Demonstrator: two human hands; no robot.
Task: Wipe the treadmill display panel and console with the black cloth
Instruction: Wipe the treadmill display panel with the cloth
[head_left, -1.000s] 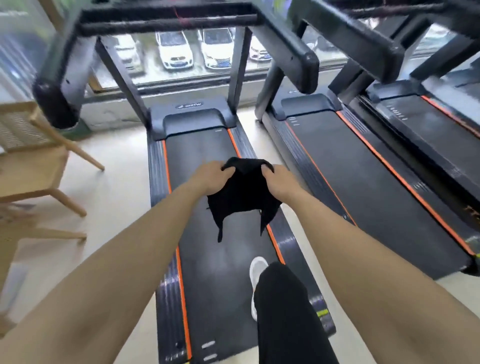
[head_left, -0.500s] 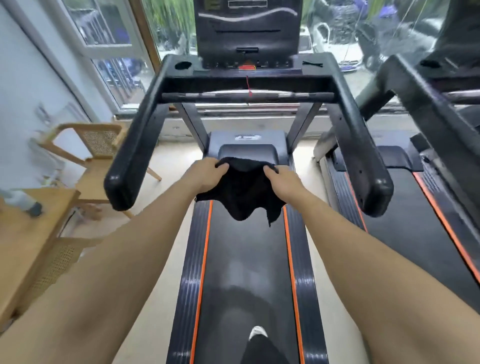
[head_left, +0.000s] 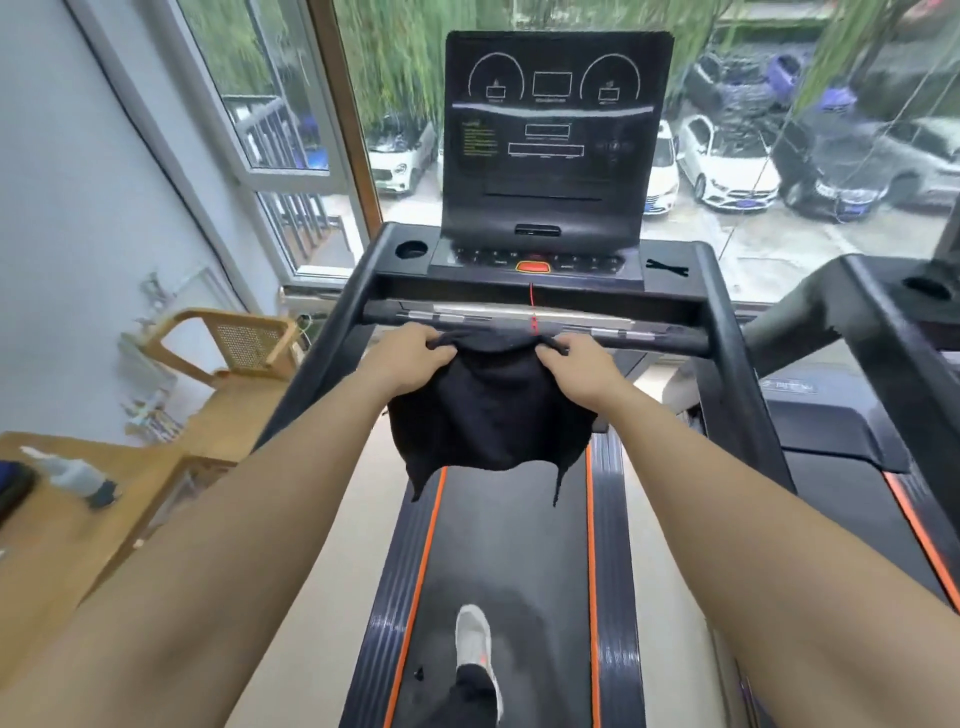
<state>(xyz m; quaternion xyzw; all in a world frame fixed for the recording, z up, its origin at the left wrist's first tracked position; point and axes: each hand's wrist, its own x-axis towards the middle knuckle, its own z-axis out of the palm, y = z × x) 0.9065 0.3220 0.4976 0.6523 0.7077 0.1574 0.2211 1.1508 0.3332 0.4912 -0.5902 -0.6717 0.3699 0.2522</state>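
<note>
Bench: pale wood, at nine o'clock of the frame, carrying a blurred spray bottle with a dark cap.
Chair: light wood with a woven cane back, at ten o'clock, just beside the treadmill's left arm.
Left hand: its fingers were curled tight over the cloth's upper left edge, pinching it.
Black cloth: soft, matte, thick like a towel; it hung spread between both hands near the frame's centre, just short of the crossbar, with two ragged corners drooping toward six o'clock.
Right hand: fingers closed on the cloth's upper right edge in the same pinch.
Display panel: glossy black, rectangular and tilted back, at twelve o'clock, with faint white dial outlines; the cloth was well apart from it.
Console: matte black plastic below the panel, with a row of buttons, an orange-red key and a round cup hole (left end).
Belt: dark rubber edged in orange, one pale shoe on it at six o'clock.
Progress: apparently nothing was wiped yet; cloth readied, panel and console both left to do.
</note>
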